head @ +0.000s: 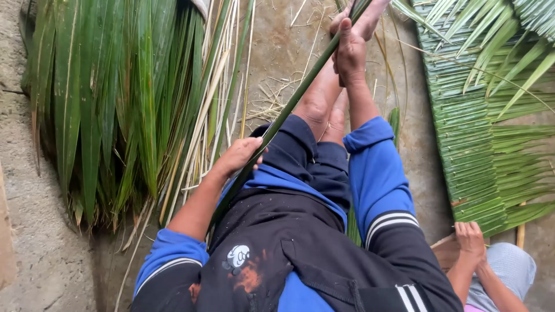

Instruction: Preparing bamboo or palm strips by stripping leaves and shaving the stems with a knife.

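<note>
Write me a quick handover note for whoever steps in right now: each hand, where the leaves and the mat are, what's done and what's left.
Left hand: closed on the long green palm stem near the lap.
Right hand: gripping the same stem farther out, beside the feet.
The stem runs diagonally from lap to top of view.
Pile of loose palm leaves lies on the left.
Woven leaf mat lies on the right; another person's hands rest at its near edge.
Done: much of the mat is woven. Left: the pile is unused, and loose fronds still stick out along the mat's far side.
</note>
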